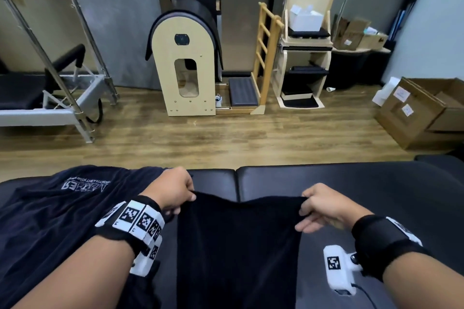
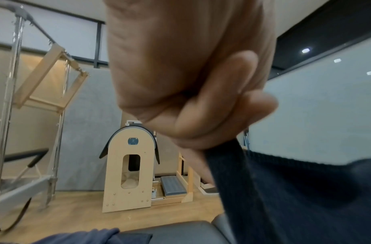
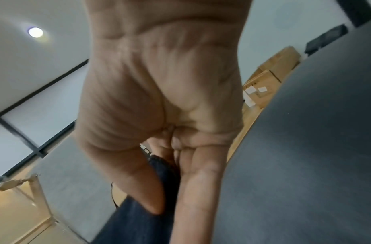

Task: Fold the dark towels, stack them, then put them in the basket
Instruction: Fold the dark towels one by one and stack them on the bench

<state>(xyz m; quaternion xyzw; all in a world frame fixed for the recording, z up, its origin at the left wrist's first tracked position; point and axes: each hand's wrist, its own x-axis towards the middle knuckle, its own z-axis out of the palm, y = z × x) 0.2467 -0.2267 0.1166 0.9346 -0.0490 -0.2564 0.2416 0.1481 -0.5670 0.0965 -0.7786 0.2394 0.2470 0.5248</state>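
A dark navy towel hangs in front of me above the black padded table, held up by its top edge. My left hand grips the towel's left top corner, its fingers curled round the cloth. The right top corner is pinched by my right hand between thumb and fingers, with the towel showing between them. A second dark towel with white lettering lies spread and rumpled on the table at the left. No basket is in view.
Beyond the table's far edge is a wooden floor. A wooden barrel apparatus stands at the back centre, a metal-framed bed at the left, cardboard boxes at the right.
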